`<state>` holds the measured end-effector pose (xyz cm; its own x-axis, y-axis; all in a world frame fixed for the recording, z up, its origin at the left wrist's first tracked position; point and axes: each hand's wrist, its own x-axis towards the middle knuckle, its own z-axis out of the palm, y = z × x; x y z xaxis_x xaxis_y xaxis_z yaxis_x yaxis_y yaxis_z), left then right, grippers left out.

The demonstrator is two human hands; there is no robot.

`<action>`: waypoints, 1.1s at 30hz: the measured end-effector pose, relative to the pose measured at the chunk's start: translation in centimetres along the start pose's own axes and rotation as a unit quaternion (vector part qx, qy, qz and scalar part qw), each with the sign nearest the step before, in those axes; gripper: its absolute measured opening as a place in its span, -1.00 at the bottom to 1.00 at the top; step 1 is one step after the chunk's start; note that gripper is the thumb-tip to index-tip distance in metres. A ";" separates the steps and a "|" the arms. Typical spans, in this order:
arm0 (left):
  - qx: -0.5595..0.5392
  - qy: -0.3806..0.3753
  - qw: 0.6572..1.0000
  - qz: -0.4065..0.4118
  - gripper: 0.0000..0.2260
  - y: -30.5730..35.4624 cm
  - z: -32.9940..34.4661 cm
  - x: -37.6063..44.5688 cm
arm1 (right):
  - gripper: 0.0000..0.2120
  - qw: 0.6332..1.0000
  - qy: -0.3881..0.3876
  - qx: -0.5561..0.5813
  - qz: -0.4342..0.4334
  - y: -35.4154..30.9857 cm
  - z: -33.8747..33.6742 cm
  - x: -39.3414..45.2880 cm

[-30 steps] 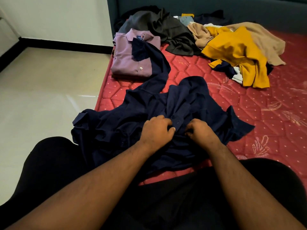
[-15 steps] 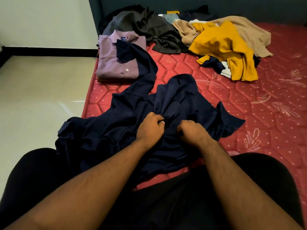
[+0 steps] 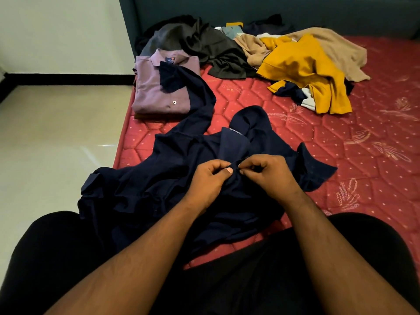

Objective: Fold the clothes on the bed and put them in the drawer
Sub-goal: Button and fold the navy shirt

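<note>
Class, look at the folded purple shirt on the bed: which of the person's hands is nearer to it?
Left. The left hand lies below and slightly right of the purple shirt in the picture; the right hand sits farther right. Both pinch the navy shirt.

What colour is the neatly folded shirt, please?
Mauve, a dusty purple; the folded shirt shows in the head view.

Bare red mattress [image 3: 341, 155] lies open right of the navy shirt [image 3: 159, 183]. A folded purple shirt [image 3: 159, 92] blocks far left; a clothes heap [image 3: 295, 62] crowds the far side
</note>
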<state>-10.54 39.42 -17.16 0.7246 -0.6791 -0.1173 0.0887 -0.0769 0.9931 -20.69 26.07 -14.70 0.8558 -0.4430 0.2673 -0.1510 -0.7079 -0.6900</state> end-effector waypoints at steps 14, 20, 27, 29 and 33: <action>0.024 0.007 0.999 0.019 -0.89 -0.2 -0.3 -0.3 | -0.87 0.996 -0.014 0.067 0.061 -0.4 0.6 -0.2; 0.053 0.025 0.997 0.057 -0.83 -0.7 -0.3 -0.4 | -0.69 0.996 -0.026 0.073 0.054 -0.2 0.7 0.0; 0.143 0.074 0.978 0.130 -0.82 -1.8 0.0 -0.5 | -0.74 0.996 -0.050 0.049 0.056 0.3 0.9 0.3; 0.149 0.080 0.975 0.146 -0.81 -1.9 0.1 -0.7 | -0.69 0.996 -0.043 0.046 0.057 0.4 0.7 0.3; 0.157 0.063 0.972 0.162 -0.81 -2.1 -0.1 -0.7 | -0.49 0.995 -0.076 0.047 0.052 0.5 0.5 0.4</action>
<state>-11.13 40.14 -19.12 0.7598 -0.6109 0.2225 -0.3570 -0.1059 0.9281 -20.22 25.85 -15.25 0.9041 -0.4175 0.0907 -0.2019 -0.6047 -0.7704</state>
